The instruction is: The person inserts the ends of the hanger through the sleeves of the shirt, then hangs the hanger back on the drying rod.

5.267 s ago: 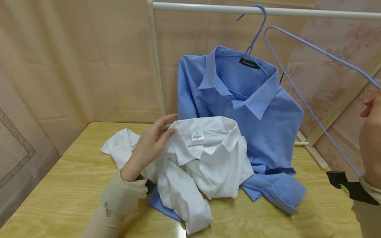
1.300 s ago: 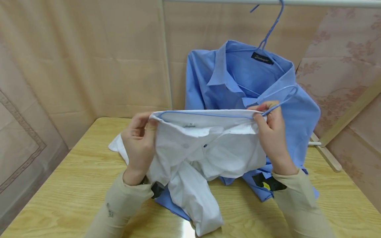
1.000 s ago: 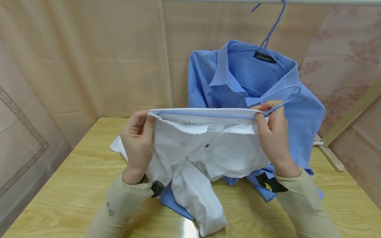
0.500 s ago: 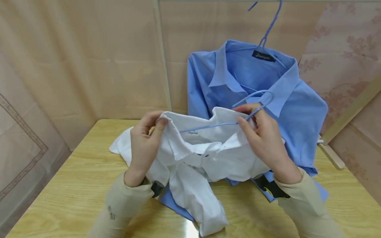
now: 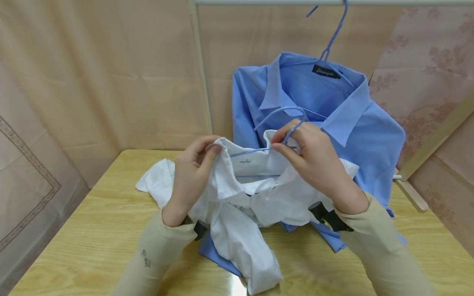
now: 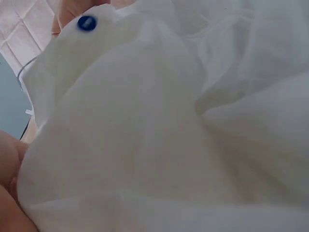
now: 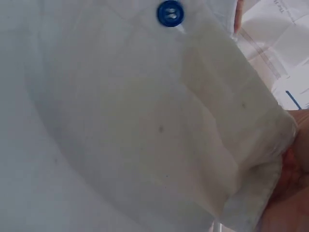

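A white button-up shirt (image 5: 226,176) lies in folds, its collar raised and the neck opening facing me. My left hand (image 5: 190,170) pinches the left side of the collar between thumb and fingers. At the collar's right side, my right hand (image 5: 318,154) grips a blue clothes hanger (image 5: 283,108) just below its hook; white cloth is also bunched under these fingers. The hanger's arm and lower bar (image 5: 259,176) cross the neck opening, their ends hidden inside the shirt. Both wrist views are filled mostly by white cloth with a blue button (image 7: 170,13).
Behind the white shirt, a blue shirt (image 5: 255,98) hangs on another blue hanger (image 5: 335,35) from a white rail (image 5: 259,2). Its lower parts rest on the wooden table (image 5: 92,218). A wooden rack foot (image 5: 412,195) stands at the right.
My right hand has carried the hanger leftward toward my left hand, which moved slightly right. The collar, stretched flat a second ago, now gapes, and the hanger's lower bar shows inside it.
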